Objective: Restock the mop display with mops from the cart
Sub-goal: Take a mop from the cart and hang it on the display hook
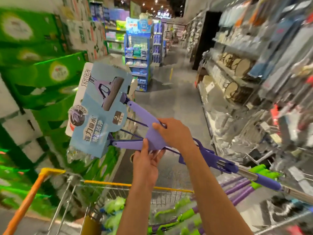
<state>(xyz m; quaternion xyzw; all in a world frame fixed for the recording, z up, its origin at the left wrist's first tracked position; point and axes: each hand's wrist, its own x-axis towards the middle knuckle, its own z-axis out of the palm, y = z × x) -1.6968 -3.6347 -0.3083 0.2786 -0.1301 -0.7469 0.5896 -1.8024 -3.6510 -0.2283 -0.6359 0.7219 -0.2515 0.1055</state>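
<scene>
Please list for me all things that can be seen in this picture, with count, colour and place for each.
mop: one, purple frame, blue card sleeve on its head, held above the cart, handle running to the lower right
cart: one, wire basket with yellow and orange rim, bottom centre
mops in cart: count unclear, green and purple, inside the cart
green boxes: many, stacked on the left
blue display stand: one, middle of the aisle, far
shelves: right side, goods blurred
left hand: grips the purple frame from below
right hand: grips the purple frame from above
</scene>
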